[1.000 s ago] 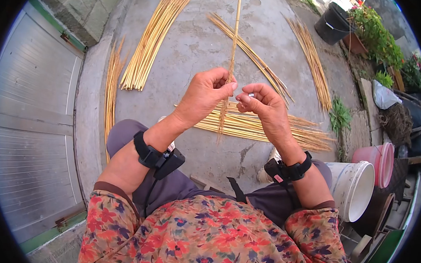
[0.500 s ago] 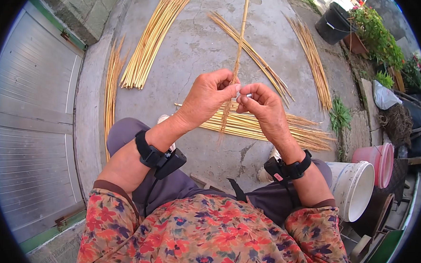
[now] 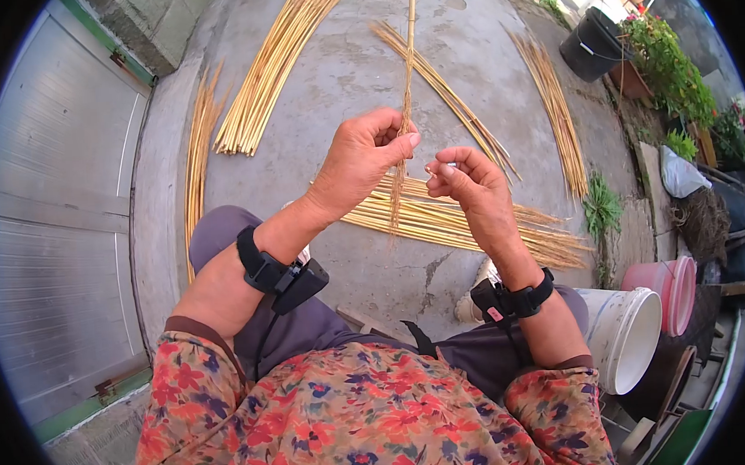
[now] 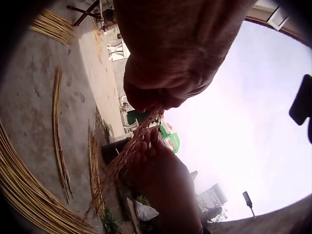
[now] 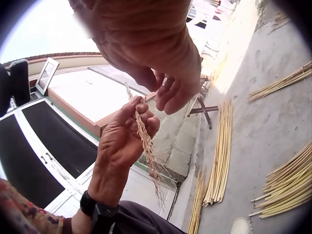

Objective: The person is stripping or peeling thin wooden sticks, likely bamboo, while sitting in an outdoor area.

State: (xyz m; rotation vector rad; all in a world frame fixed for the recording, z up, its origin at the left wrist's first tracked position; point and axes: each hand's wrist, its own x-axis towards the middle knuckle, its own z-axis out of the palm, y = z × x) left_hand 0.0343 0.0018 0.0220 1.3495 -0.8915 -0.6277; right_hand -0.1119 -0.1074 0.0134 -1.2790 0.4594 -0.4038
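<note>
My left hand [image 3: 360,159] pinches a long dry reed stalk [image 3: 411,37] between thumb and fingers, close to its feathery seed head [image 3: 397,202]. The stalk runs away from me, while the seed head hangs below the grip towards my lap. Just to its right is my right hand [image 3: 478,189], its fingers curled and a little apart from the stalk. A silver ring [image 5: 165,81] circles one of its fingers in the right wrist view. Nothing clearly shows between those fingertips. In the left wrist view the seed head overlaps the right hand.
Several bundles of reed stalks lie on the concrete: one crosswise before my knees [image 3: 448,220], a thick bundle [image 3: 276,73] at far left, others [image 3: 445,94] farther out. White [image 3: 635,341] and pink [image 3: 677,288] buckets stand at right. A metal door [image 3: 59,207] is at left.
The right hand has drawn slightly away from the left after meeting it at the stalk half a second ago. The stalk's far end swung right, then back left, still in the left hand.
</note>
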